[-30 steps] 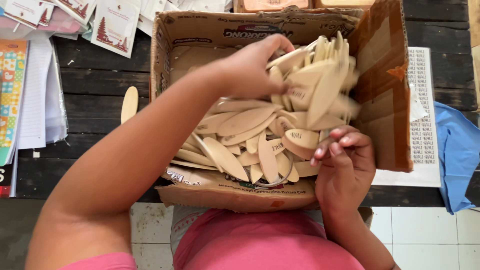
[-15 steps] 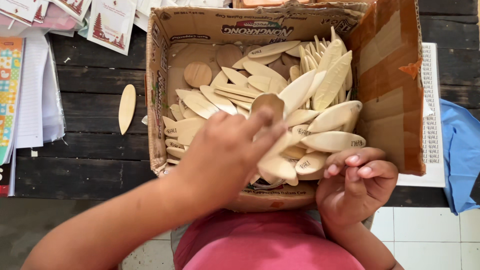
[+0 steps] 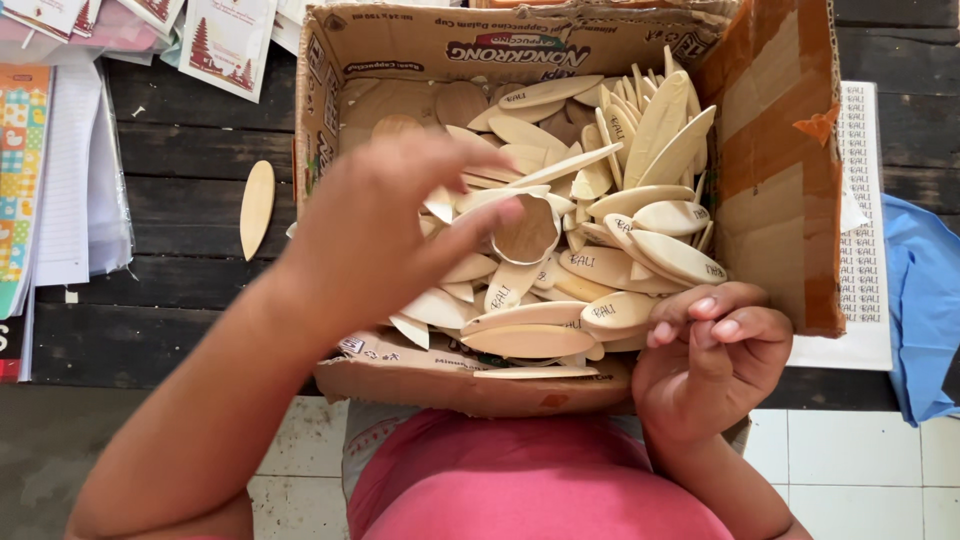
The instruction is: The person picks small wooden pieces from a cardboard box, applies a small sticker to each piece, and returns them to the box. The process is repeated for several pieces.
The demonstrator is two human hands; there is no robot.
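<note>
A cardboard box [image 3: 770, 170] stands on a dark wooden table [image 3: 180, 200], with its near edge hanging a little over the table edge, just above the person's pink shirt [image 3: 530, 490]. The box is full of flat wooden leaf-shaped pieces [image 3: 620, 250], pale in colour, pointed at both ends. Many lie flat in a loose heap, and some at the far right corner stand on edge and lean against the box wall.

The left hand [image 3: 390, 230] is over the middle of the box, seen from the back. Its fingers are half curled, and the thumb and a fingertip press on a rounder wooden piece [image 3: 527, 232] that is held tilted above the heap. So this hand is closed on that piece in a light pinch, not in a fist.

The right hand [image 3: 715, 350] is at the near right corner of the box, just beside the front edge. Its fingers are curled inward into a loose fist, and the fingertips touch the end of one leaf piece [image 3: 618, 312] that lies on top of the heap. I cannot tell if it really grips something inside the fist.

One single wooden leaf piece [image 3: 257, 208] lies alone on the table, left of the box and apart from it. Further left there are stacks of paper and printed cards [image 3: 60, 170]. On the right of the box lies a white printed sheet [image 3: 865, 220], and next to it a blue cloth [image 3: 925, 300].
</note>
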